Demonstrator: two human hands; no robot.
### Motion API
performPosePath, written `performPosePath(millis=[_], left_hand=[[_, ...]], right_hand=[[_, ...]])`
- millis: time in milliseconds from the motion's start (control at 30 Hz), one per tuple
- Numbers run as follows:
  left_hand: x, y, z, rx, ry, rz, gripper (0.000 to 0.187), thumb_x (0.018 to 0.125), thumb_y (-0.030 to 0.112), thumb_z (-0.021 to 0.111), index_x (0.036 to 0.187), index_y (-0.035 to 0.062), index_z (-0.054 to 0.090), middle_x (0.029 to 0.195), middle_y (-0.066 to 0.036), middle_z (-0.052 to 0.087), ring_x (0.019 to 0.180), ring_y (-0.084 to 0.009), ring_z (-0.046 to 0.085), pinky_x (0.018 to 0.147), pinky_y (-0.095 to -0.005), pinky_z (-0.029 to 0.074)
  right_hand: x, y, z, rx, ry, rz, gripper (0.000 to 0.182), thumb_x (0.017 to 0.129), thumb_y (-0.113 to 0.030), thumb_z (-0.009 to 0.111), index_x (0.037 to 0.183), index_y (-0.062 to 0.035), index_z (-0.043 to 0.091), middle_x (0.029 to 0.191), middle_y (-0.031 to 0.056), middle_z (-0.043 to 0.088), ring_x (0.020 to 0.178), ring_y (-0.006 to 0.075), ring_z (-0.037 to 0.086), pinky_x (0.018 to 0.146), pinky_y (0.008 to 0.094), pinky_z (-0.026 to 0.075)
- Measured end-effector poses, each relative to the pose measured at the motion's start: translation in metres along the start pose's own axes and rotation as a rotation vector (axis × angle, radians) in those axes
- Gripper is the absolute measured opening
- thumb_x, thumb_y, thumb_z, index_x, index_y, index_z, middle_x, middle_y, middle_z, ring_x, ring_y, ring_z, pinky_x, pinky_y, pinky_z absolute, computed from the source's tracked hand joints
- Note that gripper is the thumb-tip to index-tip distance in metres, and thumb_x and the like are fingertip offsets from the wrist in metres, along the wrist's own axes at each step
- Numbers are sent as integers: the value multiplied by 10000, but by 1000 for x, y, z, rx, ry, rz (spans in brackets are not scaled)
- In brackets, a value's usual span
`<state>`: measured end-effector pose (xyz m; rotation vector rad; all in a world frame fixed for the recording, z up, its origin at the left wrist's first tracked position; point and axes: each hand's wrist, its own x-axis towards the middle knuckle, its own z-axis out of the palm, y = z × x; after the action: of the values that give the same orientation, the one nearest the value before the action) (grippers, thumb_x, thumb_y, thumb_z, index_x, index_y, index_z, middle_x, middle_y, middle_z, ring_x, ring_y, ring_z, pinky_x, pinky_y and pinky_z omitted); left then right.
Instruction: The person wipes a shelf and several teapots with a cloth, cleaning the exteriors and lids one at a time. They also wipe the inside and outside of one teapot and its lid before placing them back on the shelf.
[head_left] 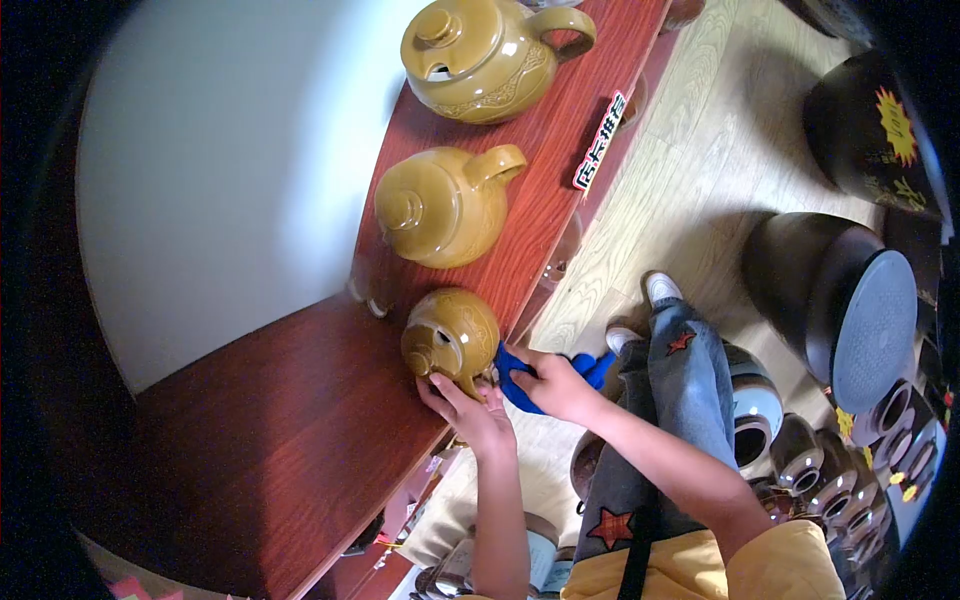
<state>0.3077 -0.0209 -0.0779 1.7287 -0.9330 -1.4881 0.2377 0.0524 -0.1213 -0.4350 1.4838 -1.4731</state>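
Observation:
On the dark red wooden shelf [330,440], a small mustard-brown glazed teapot [455,325] is tilted, its lid knob towards my left hand. The fingers of my left hand [475,415] are closed around the teapot's near side by its handle, steadying it. A bright blue cloth [520,385] is bunched in my right hand [550,385], pressed against the side of the pot. Part of the cloth hangs out beyond that hand. Further along stand a middle-sized teapot [430,205] and a larger teapot [475,60] in the same glaze.
A sign with Chinese characters [600,140] is fixed on the shelf's front edge. Behind the shelf rises a pale wall panel [220,190]. Large dark jars [800,290] stand on the wood-look floor [690,170] to the right, with several smaller jars [835,475] below them.

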Motion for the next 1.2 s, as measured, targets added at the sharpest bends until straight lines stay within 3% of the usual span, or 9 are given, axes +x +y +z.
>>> performPosePath(millis=[200,267,367,400,467,533,967,1067,1200], left_hand=[[3,-2,-1,-41,-27,39,581,910,446,529,1379,277,231,954,-1,472,623,-92,400,569,-275,403],[5,-6,-3,-53,-33,53,580,914,433,527,1385,270,231,963,-2,485,608,-90,399,558,-269,406],[3,-11,-3,-120,-62,62,576,923,411,520,1398,262,229,988,-6,502,590,-88,404,539,-260,407],[3,-12,-2,-138,-54,58,578,905,436,540,1380,284,249,910,5,488,549,-84,398,522,-252,396],[2,-13,-1,-154,-43,53,580,886,460,560,1363,305,268,832,15,473,508,-81,393,505,-243,384],[-3,-11,0,-182,-26,38,591,914,398,543,1401,277,230,973,4,501,578,-84,415,555,-255,410],[-5,-6,34,-309,19,90,578,920,411,531,1392,288,221,967,0,492,625,-91,433,572,-266,411],[-5,-5,33,-244,17,96,555,937,394,505,1401,288,220,1004,2,477,646,-82,431,659,-299,435],[-6,-13,14,-257,-149,119,535,955,352,467,1415,246,216,1136,-21,460,835,-123,483,880,-380,411]], right_hand=[[10,-7,-37,159,-48,241,368,840,-79,512,1200,-17,559,1082,186,638,994,249,628,874,311,465],[15,-1,-41,85,-30,131,370,865,-38,510,1233,-3,534,1069,104,648,950,136,587,871,258,445],[22,7,-47,42,50,94,361,833,-67,514,1186,-22,570,1033,177,652,943,235,640,858,303,473],[25,9,-51,31,75,63,371,824,-57,518,1189,-15,568,1034,172,652,950,248,635,873,301,467],[33,7,-64,85,123,-66,369,833,-48,516,1195,-2,564,1042,136,658,943,215,628,877,295,463],[34,-23,-79,444,116,160,335,871,-38,507,1196,13,564,1015,44,645,903,108,583,840,259,468],[16,-36,-117,593,162,312,350,877,-43,493,1219,-25,561,928,31,650,733,81,598,665,214,484],[10,-26,-114,592,131,315,359,876,-39,497,1230,-22,553,942,19,648,752,67,589,682,203,476],[4,-27,-106,623,113,313,362,877,-24,504,1236,-8,545,976,16,646,818,68,584,755,213,470]])
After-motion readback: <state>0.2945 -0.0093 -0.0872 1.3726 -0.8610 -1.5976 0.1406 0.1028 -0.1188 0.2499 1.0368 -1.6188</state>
